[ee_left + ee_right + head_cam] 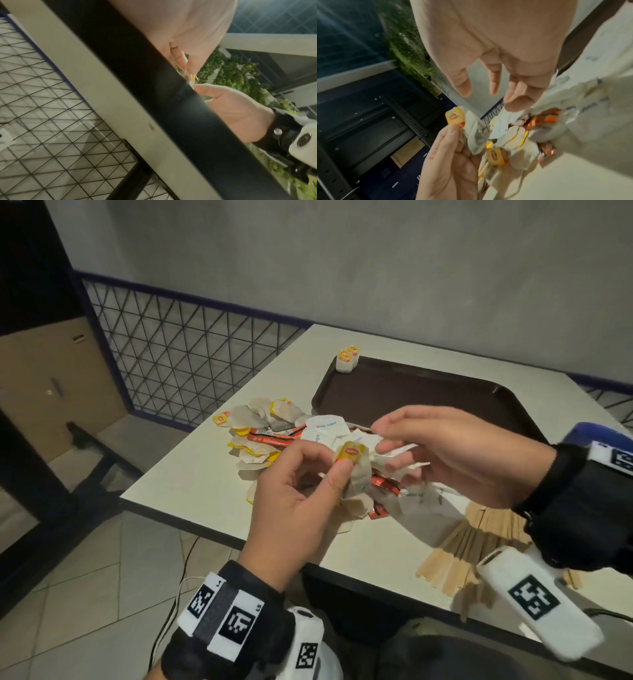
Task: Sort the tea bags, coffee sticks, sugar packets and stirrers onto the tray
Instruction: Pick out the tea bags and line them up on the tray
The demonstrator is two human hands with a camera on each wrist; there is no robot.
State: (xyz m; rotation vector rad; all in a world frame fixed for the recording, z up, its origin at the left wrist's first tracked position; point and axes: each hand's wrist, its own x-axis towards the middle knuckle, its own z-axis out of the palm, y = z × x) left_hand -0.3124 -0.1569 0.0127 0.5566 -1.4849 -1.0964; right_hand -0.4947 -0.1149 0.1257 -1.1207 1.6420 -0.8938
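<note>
My left hand (337, 462) pinches a tea bag (356, 470) by its yellow tag between thumb and forefinger, lifted above the pile. The right wrist view shows that tag (455, 117) with the white bag (476, 136) hanging below it. My right hand (383, 446) hovers just right of the bag, fingers (464, 86) loosely extended and holding nothing. A dark brown tray (428, 395) lies beyond, with two tea bags (346, 360) at its far left corner. Tea bags, red coffee sticks (270, 438) and white sugar packets (323, 428) lie mixed on the table. Wooden stirrers (476, 537) fan out under my right wrist.
The white table (191, 474) has its near edge just below my hands, with tiled floor beneath on the left. A wire-mesh railing (178, 361) runs along the table's far left side. A grey wall stands behind the tray.
</note>
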